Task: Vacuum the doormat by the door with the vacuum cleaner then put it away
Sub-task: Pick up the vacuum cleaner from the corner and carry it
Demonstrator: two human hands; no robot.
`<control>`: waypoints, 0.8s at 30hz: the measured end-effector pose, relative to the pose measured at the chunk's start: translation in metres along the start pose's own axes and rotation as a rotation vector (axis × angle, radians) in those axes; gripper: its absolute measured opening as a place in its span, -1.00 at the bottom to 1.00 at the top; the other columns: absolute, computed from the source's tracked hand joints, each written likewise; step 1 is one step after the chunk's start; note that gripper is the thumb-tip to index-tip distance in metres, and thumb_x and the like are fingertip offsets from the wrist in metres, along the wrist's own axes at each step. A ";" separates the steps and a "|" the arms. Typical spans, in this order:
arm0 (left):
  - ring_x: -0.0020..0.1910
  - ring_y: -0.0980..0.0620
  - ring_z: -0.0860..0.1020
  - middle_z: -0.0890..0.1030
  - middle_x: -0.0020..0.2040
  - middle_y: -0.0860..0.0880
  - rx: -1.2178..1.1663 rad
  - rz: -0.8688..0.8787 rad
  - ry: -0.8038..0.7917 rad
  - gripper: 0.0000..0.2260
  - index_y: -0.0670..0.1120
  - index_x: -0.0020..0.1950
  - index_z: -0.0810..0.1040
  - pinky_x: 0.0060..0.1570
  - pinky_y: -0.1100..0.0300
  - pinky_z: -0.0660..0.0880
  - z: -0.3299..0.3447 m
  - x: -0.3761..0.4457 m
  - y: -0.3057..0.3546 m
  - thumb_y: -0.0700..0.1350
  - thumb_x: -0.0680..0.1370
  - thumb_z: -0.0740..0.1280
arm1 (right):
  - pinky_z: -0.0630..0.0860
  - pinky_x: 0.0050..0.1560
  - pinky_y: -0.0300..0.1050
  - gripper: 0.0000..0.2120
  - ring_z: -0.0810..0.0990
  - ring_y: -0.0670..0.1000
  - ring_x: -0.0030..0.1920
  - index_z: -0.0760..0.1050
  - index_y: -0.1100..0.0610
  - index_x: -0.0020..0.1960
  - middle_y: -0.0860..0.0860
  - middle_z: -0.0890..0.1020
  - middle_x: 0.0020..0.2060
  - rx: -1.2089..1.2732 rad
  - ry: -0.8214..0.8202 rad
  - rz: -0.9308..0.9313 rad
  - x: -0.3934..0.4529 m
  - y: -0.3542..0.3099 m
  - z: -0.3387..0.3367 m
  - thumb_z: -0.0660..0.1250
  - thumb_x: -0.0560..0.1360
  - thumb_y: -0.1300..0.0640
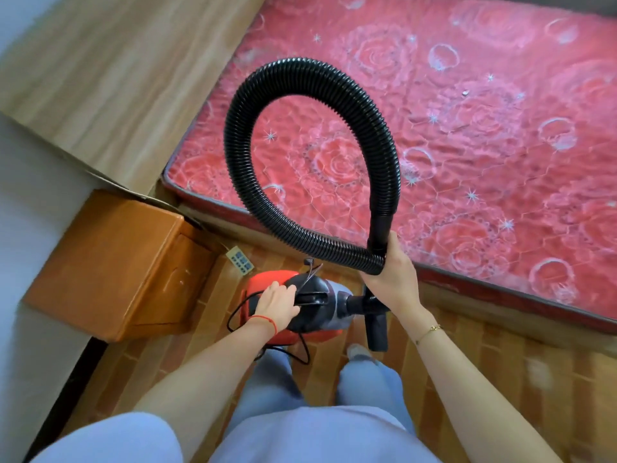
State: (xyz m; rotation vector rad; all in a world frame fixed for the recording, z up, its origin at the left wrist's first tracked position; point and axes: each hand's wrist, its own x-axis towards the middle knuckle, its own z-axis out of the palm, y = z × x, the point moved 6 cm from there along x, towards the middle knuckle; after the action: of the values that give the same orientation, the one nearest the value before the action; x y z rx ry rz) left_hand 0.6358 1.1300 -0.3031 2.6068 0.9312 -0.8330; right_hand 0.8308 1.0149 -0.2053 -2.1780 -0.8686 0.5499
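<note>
The vacuum cleaner (293, 304) that I am carrying is small, with a red body and a black top with a handle. It hangs just above the wooden floor (484, 359), between the bedside cabinet (123, 262) and the bed (467, 128), in front of my legs. A thin black cord (302, 349) runs loose around the body. From the front of the body a short black tube goes out to the right, and a black nozzle (377, 329) points down from it.

The black ribbed hose (240, 121) makes one big loop that stands up over the red flowered mattress.

My left hand (275, 307) is on the top of the vacuum cleaner, with the fingers curled around its black handle. The arm is stretched forward and down. My right hand (392, 272) is raised a little higher and grasps both ends of the loop together, where the ribbed part crosses the smooth end piece. A white power strip (239, 259) lies on the floor beside the cabinet.
</note>
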 end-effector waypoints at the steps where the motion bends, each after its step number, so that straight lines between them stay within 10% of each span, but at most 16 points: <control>1: 0.18 -0.15 0.41 0.57 0.11 -0.15 0.011 0.023 -0.006 -0.76 -0.13 0.15 0.43 0.14 0.02 0.32 0.003 0.008 -0.008 0.00 0.58 0.22 | 0.50 -0.34 -0.05 -0.61 0.57 0.05 -0.27 0.31 -0.01 0.07 -0.13 0.55 -0.25 -0.016 0.017 0.035 0.001 0.000 0.009 0.43 0.36 0.16; 24: 0.13 -0.10 0.42 0.53 0.09 -0.09 0.115 0.199 -0.072 -0.74 -0.09 0.18 0.40 0.17 0.06 0.31 0.218 0.260 -0.084 0.03 0.58 0.22 | 0.58 -0.22 0.12 -0.61 0.61 0.04 -0.22 0.26 -0.01 0.04 -0.08 0.59 -0.21 0.027 0.106 0.342 0.085 0.204 0.252 0.41 0.38 0.19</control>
State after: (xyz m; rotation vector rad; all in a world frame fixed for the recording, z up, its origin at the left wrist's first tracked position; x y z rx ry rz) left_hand 0.6513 1.2355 -0.6359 2.6901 0.6098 -0.9443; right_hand 0.8226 1.0874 -0.5327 -2.3214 -0.4306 0.5991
